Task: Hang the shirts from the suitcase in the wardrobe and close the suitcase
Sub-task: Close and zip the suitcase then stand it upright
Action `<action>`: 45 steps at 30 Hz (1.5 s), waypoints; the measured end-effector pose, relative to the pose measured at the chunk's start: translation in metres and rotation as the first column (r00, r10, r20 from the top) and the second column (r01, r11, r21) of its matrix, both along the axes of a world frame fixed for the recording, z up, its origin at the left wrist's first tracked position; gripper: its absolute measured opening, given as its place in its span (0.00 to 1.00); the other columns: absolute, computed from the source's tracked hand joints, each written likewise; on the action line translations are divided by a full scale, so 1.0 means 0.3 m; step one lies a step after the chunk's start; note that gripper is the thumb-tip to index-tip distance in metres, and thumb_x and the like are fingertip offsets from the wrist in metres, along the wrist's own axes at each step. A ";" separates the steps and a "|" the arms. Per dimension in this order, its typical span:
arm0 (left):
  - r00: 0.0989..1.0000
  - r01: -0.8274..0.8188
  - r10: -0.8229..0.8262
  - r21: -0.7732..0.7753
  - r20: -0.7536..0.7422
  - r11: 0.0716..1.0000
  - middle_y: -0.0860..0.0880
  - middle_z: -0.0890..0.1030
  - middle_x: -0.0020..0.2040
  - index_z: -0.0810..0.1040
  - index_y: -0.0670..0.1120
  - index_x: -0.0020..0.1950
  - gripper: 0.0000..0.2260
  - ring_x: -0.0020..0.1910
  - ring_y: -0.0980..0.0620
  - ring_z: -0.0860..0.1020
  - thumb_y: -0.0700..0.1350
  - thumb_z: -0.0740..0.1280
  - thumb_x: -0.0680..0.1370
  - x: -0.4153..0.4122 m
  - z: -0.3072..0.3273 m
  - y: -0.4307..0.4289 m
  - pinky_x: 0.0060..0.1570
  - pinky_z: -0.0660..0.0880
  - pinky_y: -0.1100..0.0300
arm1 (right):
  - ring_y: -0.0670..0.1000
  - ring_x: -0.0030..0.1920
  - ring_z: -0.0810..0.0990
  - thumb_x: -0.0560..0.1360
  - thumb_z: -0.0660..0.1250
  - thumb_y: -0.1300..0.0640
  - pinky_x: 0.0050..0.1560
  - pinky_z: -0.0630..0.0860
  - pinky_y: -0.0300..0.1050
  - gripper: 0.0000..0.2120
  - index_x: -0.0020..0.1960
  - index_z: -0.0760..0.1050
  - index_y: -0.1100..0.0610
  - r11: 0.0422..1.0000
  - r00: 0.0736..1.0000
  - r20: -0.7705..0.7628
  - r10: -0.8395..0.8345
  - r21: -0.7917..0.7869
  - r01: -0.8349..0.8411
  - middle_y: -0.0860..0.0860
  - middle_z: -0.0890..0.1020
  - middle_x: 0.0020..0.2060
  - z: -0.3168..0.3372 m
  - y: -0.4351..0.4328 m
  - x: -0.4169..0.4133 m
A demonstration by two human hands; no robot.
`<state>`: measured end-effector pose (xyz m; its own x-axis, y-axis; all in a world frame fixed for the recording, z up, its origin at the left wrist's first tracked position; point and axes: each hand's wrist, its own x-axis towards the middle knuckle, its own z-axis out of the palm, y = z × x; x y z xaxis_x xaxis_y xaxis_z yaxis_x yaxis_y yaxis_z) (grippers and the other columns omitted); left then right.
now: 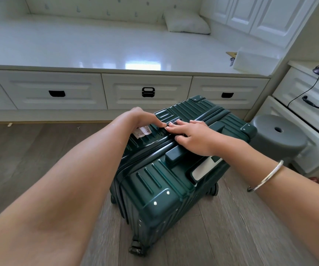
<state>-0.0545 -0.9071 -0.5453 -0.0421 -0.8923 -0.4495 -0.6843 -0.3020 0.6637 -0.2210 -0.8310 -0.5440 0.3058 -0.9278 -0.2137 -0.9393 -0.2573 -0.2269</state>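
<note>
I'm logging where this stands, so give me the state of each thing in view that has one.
suitcase: shut, standing on the floor.
left hand: fingertips at the lock, holding nothing.
right hand: resting on the suitcase, fingers at the lock.
drawers: all shut.
stool: upright beside the suitcase.

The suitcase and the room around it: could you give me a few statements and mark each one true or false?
1. The green suitcase is shut. True.
2. Both hands are at its lock. True: the left hand and right hand meet there.
3. A shirt lies on the white platform. False: only a pillow and a white box show there.
4. The bracelet is on the left wrist. False: on the right.
5. A grey stool stands right of the suitcase. True.
</note>
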 end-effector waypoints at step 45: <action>0.977 0.206 -0.196 -0.146 0.079 0.968 0.48 0.76 0.53 0.73 0.43 0.63 0.24 0.45 0.50 0.75 0.60 0.63 0.77 0.015 -0.066 0.000 0.43 0.70 0.59 | 0.48 0.77 0.54 0.80 0.53 0.54 0.77 0.51 0.48 0.28 0.78 0.50 0.43 0.985 0.952 0.279 -0.128 -0.075 0.154 0.43 0.61 0.76 -0.094 0.027 -0.018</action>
